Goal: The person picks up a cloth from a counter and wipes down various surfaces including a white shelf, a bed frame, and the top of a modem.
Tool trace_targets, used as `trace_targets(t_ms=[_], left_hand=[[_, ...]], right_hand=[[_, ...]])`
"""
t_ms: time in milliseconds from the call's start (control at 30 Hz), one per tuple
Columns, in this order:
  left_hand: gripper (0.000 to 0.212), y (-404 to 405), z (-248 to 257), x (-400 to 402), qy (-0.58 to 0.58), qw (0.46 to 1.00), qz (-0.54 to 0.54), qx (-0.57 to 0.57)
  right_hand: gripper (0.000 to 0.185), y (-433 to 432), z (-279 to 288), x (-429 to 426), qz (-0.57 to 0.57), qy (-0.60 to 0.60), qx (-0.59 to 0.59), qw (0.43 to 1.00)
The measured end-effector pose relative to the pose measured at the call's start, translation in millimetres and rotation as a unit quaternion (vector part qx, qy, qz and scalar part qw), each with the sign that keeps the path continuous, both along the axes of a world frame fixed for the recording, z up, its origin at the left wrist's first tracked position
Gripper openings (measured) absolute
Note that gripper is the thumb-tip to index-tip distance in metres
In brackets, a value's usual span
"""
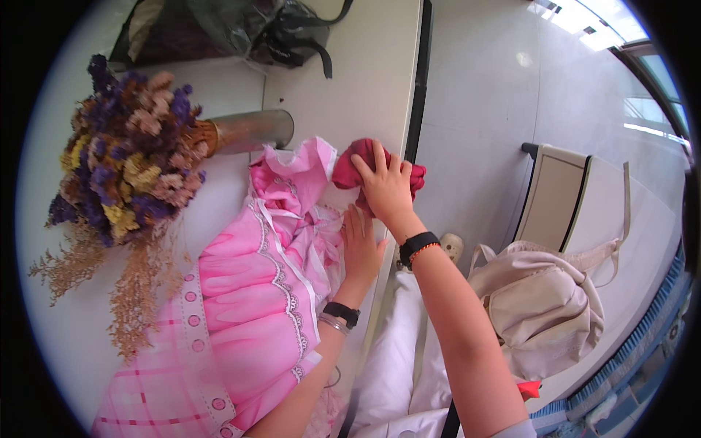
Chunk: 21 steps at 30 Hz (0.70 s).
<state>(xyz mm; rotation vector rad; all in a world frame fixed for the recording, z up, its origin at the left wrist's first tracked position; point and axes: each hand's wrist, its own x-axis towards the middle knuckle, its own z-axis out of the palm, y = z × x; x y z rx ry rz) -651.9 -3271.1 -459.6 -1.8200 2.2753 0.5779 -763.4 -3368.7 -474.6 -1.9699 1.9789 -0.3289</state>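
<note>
A bunched dark red cloth (349,174) lies by the table's edge. My right hand (388,189) grasps it from above, fingers spread over the folds. Just below it, my left hand (361,246) rests palm down with fingers stretched out. Its fingertips reach the lower side of the red cloth, next to the pink fabric. That pink ruffled garment (246,290), with white trim, scalloped lace and a printed button pattern, spreads over the table to the left of both hands. What lies under my left palm is hidden.
Dried flowers (131,164) in a glass vase (254,130) lie on the white table (339,82). A clear plastic bag with black straps (274,33) sits at the far end. At right, a beige backpack (542,306) rests on a white surface (624,257).
</note>
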Motion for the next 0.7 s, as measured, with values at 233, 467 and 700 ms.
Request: trace_targets(t_ms=[233, 467, 700], left_hand=[[0.090, -3.4, 9.7, -0.4, -0.014, 0.999, 0.004, 0.037], [0.090, -3.4, 13.1, -5.8, 0.006, 0.999, 0.018, 0.045], [0.087, -7.9, 21.6, -7.0, -0.010, 0.996, 0.008, 0.091]], right_hand=[[0.048, -3.6, 6.5, -0.3, 0.011, -0.032, 0.034, 0.999], [0.050, -6.8, 11.4, -4.7, 0.013, -0.027, 0.046, 0.998], [0.054, -9.6, 19.0, -6.2, 0.022, -0.010, 0.089, 0.996]])
